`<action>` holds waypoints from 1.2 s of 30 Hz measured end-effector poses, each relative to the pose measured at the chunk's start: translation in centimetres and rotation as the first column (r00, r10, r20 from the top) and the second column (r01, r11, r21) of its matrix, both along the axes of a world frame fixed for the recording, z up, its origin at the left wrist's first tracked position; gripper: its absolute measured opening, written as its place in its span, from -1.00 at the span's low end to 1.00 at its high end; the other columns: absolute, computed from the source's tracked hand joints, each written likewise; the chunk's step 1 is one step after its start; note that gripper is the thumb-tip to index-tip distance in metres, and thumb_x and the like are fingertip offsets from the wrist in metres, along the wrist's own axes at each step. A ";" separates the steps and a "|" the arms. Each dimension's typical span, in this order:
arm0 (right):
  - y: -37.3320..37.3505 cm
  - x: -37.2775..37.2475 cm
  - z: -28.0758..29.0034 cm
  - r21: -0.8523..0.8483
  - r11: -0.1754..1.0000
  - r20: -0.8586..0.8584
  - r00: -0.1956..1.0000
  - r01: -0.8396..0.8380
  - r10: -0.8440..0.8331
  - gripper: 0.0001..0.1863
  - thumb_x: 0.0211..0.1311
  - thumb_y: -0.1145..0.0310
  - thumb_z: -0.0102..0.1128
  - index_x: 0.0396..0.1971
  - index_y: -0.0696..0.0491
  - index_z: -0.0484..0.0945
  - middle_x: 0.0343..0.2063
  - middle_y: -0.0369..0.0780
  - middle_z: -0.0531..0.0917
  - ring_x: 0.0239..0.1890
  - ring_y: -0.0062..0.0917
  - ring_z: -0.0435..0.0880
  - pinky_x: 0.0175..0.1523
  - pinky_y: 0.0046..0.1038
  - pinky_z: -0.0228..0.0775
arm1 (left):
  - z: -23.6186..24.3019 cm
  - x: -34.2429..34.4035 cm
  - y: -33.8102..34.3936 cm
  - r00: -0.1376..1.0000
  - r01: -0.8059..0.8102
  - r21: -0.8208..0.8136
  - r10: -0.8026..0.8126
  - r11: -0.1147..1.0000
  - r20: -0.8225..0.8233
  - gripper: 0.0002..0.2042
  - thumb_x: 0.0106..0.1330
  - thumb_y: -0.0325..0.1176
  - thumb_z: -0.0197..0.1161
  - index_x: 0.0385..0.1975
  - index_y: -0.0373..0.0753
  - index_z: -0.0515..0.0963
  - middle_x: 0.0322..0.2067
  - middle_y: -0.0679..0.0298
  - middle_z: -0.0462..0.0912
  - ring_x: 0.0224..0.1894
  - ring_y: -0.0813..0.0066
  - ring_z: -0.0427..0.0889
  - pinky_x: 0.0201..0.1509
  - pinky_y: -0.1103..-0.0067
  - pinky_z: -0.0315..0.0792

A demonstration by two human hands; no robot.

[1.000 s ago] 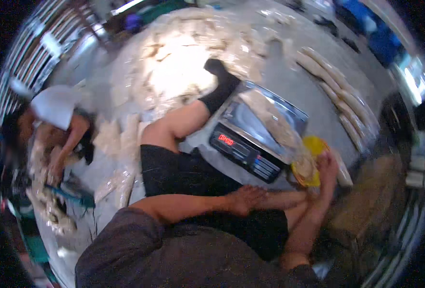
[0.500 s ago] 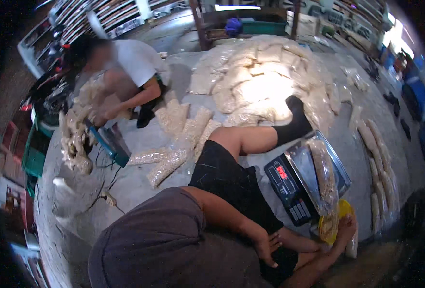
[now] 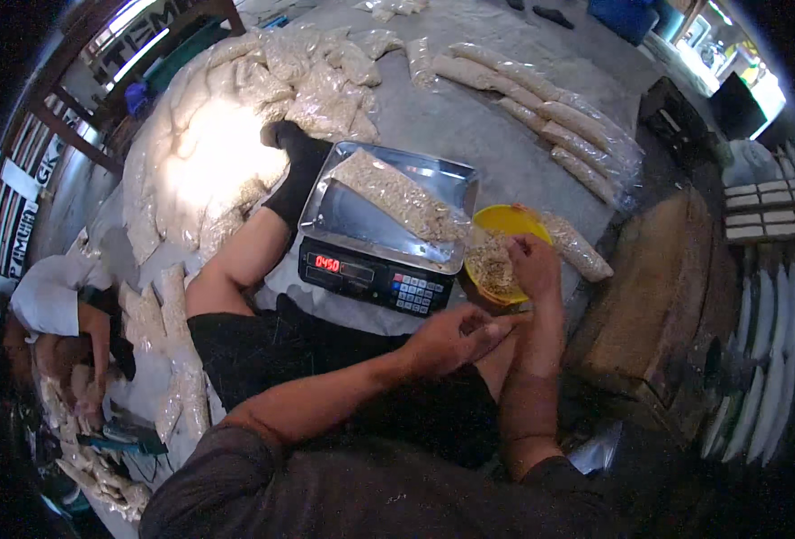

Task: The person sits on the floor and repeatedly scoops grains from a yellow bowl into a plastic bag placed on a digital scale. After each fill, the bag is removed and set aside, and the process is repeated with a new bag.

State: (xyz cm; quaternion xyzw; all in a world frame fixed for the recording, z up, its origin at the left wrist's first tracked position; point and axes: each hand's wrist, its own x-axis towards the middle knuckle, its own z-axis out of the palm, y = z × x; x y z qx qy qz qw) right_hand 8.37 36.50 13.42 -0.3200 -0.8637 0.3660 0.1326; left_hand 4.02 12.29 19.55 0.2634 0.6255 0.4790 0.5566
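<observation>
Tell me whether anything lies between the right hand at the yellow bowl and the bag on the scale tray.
Nothing visible does. The right hand rests on the yellow bowl, which sits right beside the scale tray; the bag lies there uncovered.

- View: swings from the co-worker's corner back over the digital scale (image 3: 381,256), which now sits centre frame.
- Right hand (image 3: 534,267): off the leg, now reaching into the yellow bowl (image 3: 503,222).
- Left hand (image 3: 456,337): lifted from the lap, now just below the bowl.
- Co-worker (image 3: 51,305): now at left edge.

Bag (image 3: 397,193) on scale (image 3: 388,229) — bowl (image 3: 503,242) right
</observation>
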 end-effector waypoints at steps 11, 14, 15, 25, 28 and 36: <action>1.5 -0.6 -3.7 -0.041 0.948 0.037 0.948 -0.315 0.317 -0.75 0.34 0.27 0.24 -0.18 0.14 0.70 -0.23 -0.08 0.77 -0.14 -0.20 0.74 0.07 -0.27 0.53 | -6.0 -4.9 8.3 -0.059 -0.130 0.329 0.324 0.936 -0.944 -0.64 0.22 -0.29 0.20 -0.01 -0.29 0.48 -0.10 -0.01 0.49 -0.03 0.03 0.47 0.05 0.21 0.35; 1.3 -0.5 -4.0 -0.174 0.937 0.085 0.943 -0.303 0.321 -0.75 0.35 0.30 0.23 -0.12 0.14 0.69 -0.14 -0.09 0.75 -0.06 -0.24 0.72 0.13 -0.29 0.51 | -6.4 -6.4 8.4 0.010 -0.135 0.165 0.168 0.977 -0.986 -0.66 0.22 -0.33 0.17 -0.01 -0.27 0.47 -0.10 0.00 0.51 -0.03 0.00 0.49 0.07 0.16 0.36; 0.5 -1.1 -2.0 -0.230 0.930 0.122 0.939 -0.288 0.321 -0.74 0.35 0.30 0.23 -0.10 0.14 0.68 -0.11 -0.08 0.74 -0.04 -0.25 0.71 0.14 -0.29 0.50 | -6.5 -6.8 8.0 0.059 -0.121 0.114 0.122 0.986 -0.991 -0.67 0.23 -0.34 0.15 -0.01 -0.26 0.47 -0.13 0.01 0.53 -0.05 -0.04 0.51 0.07 0.13 0.38; 6.9 -1.2 -10.0 -0.345 0.910 -0.124 0.972 -0.230 0.198 -0.59 0.50 0.23 0.10 0.20 0.14 0.47 -0.06 -0.15 0.65 -0.12 -0.42 0.67 0.00 -0.42 0.52 | -10.5 -12.6 6.9 -0.040 0.252 0.028 0.039 0.967 -0.998 -0.60 0.21 -0.12 0.21 0.02 -0.13 0.60 0.05 0.05 0.63 0.21 0.05 0.52 0.37 0.13 0.29; 5.9 -1.2 -9.6 -0.628 0.742 -0.281 0.958 -0.235 0.065 -0.53 0.53 0.15 0.08 0.29 0.09 0.41 0.07 -0.15 0.58 -0.04 -0.44 0.63 0.01 -0.42 0.51 | -9.9 -14.2 5.6 0.160 0.164 0.365 0.340 0.916 -0.927 -0.76 0.22 -0.23 0.21 -0.17 -0.14 0.62 -0.13 0.19 0.65 0.06 0.15 0.58 0.35 0.19 0.31; 9.1 0.2 -11.5 -0.584 0.809 -0.148 0.988 -0.062 -0.032 -0.55 0.49 0.22 0.13 0.28 0.01 0.43 -0.08 -0.23 0.65 -0.25 -0.54 0.61 -0.22 -0.49 0.49 | 2.4 -20.0 -10.3 0.414 -0.519 0.821 0.910 0.239 -0.004 -0.83 0.50 -0.35 0.04 -0.08 -0.22 0.54 -0.21 0.25 0.64 -0.14 0.41 0.61 -0.06 0.45 0.50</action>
